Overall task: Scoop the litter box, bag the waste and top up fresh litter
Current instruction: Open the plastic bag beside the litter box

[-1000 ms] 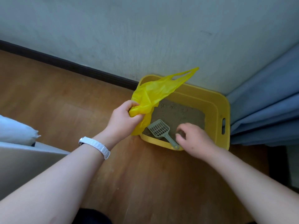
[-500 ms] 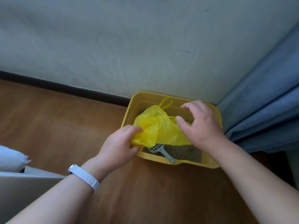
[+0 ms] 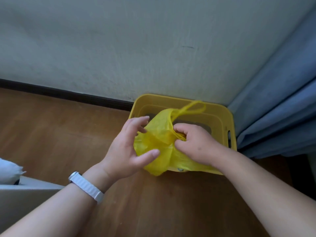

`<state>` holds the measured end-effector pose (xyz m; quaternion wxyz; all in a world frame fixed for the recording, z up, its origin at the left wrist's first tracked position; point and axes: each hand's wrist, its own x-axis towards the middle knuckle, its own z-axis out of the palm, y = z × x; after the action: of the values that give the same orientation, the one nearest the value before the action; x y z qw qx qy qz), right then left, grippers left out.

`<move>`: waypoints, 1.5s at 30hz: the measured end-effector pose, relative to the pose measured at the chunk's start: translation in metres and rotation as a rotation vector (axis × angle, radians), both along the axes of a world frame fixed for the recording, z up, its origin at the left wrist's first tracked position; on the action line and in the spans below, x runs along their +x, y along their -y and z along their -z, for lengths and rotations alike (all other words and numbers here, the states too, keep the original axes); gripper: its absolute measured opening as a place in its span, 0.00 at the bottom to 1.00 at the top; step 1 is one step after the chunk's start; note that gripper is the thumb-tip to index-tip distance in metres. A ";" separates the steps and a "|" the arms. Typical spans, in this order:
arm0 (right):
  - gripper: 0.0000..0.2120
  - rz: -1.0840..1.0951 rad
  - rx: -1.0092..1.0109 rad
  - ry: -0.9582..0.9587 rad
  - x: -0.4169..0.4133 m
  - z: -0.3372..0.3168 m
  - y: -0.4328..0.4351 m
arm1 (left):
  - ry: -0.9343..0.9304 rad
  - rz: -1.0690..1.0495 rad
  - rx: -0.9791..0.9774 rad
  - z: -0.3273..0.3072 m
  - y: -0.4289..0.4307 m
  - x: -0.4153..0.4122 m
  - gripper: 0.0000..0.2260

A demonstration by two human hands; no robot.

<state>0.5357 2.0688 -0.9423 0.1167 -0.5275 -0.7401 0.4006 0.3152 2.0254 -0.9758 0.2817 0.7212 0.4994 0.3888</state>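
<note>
A yellow plastic litter box (image 3: 220, 115) sits on the wooden floor against the wall. Grey litter (image 3: 203, 126) shows in a small patch behind my hands. A crumpled yellow plastic bag (image 3: 162, 134) hangs over the box's front half, its thin loop handle (image 3: 191, 108) sticking up toward the wall. My left hand (image 3: 130, 149) grips the bag's left side between thumb and fingers. My right hand (image 3: 195, 142) pinches the bag's bunched edge from the right. The scoop is hidden under the bag and hands.
A blue curtain (image 3: 280, 106) hangs right of the box, touching its corner. A dark baseboard (image 3: 65, 94) runs along the grey wall. A white sack (image 3: 8, 171) and a grey surface (image 3: 25, 199) lie at the lower left.
My right hand left the scoop and came onto the bag. Both hands now hold the bag, pulled lower over the box's front. The scoop has gone out of sight beneath it.
</note>
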 end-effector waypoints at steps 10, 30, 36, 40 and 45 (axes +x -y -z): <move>0.03 -0.192 -0.021 0.114 -0.013 0.003 0.008 | 0.200 -0.418 -0.718 -0.013 -0.024 0.024 0.39; 0.11 0.734 0.213 -0.198 0.038 0.013 -0.022 | -0.075 -0.582 -0.491 0.011 -0.019 -0.034 0.07; 0.10 0.524 0.236 -0.232 0.030 0.006 -0.010 | -0.174 -0.164 -0.644 -0.008 -0.014 -0.025 0.35; 0.10 0.456 0.196 -0.251 0.023 0.000 -0.005 | -0.602 0.022 -0.399 -0.021 -0.007 -0.024 0.35; 0.10 0.389 0.136 -0.302 0.015 -0.008 0.001 | -0.510 -0.022 -0.278 -0.033 -0.004 -0.010 0.32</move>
<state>0.5502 2.0676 -0.9341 0.3359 -0.5850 -0.6241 0.3943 0.3051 2.0297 -0.9425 0.2388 0.7446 0.6105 0.1258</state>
